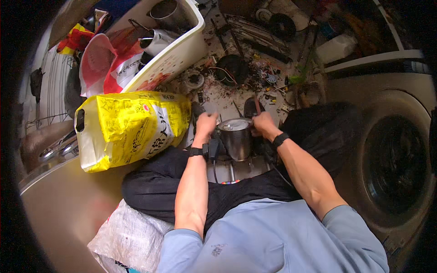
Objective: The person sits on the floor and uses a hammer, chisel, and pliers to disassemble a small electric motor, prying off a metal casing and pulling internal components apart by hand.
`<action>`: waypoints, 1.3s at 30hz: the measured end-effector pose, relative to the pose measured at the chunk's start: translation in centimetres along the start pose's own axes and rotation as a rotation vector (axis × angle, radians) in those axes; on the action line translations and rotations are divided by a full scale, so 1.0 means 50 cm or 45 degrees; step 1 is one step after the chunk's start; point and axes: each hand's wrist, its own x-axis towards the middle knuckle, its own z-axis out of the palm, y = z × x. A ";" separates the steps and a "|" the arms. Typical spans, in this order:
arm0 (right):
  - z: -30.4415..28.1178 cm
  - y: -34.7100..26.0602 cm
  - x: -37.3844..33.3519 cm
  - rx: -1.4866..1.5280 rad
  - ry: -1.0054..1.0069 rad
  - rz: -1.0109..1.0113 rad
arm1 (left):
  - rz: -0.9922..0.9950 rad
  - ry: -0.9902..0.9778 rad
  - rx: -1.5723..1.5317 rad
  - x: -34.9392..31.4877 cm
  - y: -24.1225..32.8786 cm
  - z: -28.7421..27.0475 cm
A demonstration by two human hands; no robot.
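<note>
Between my legs stands a shiny metal cylinder [237, 144], like a motor housing or pot, with a pale round top. My left hand [206, 125] is closed just left of its rim; a blurred greyish bit shows above the fingers, too unclear to name. On the other side, my right hand [265, 125] is closed around a thin reddish-brown strip [257, 105] that points away from me. Its fingers are close to the cylinder's rim; whether they touch it I cannot tell. Both wrists wear black bands, with a cable hanging near the left one.
A large yellow bag [136, 129] stands at my left, before a white plastic bin [182, 54] holding metal cylinders. Scattered wires and scraps [268, 77] cover the floor ahead. A round-doored machine [396, 150] stands at the right; a white woven sack [129, 232] lies near left.
</note>
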 end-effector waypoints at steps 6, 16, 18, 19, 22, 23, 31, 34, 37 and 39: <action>0.033 -0.005 -0.044 -0.292 0.010 0.148 | -0.219 -0.047 0.318 -0.029 -0.057 0.073; 0.021 -0.011 -0.043 -0.751 0.193 -0.224 | -0.559 -0.194 0.043 -0.055 0.024 0.072; 0.019 -0.024 -0.059 -0.658 0.176 -0.289 | -0.479 -0.192 -0.085 -0.065 0.004 0.043; 0.020 -0.032 -0.065 -0.569 0.161 -0.342 | -0.399 -0.202 -0.214 -0.065 -0.004 0.026; 0.005 -0.041 -0.050 -0.169 0.115 -0.426 | -0.323 -0.211 -0.394 -0.051 -0.001 -0.008; 0.005 -0.055 -0.057 -0.162 0.114 -0.438 | -0.290 -0.223 -0.527 -0.053 0.003 -0.020; 0.021 -0.162 -0.169 0.172 0.001 -0.445 | -0.174 -0.103 -0.869 -0.084 0.029 -0.105; -0.021 -0.151 -0.143 0.108 0.129 -0.554 | 0.102 0.004 -0.660 -0.110 0.161 -0.095; 0.001 -0.205 -0.200 0.191 0.082 -0.657 | 0.343 0.233 -0.376 -0.137 0.192 -0.144; -0.020 -0.226 -0.226 0.245 0.083 -0.678 | 0.498 0.287 -0.201 -0.175 0.241 -0.158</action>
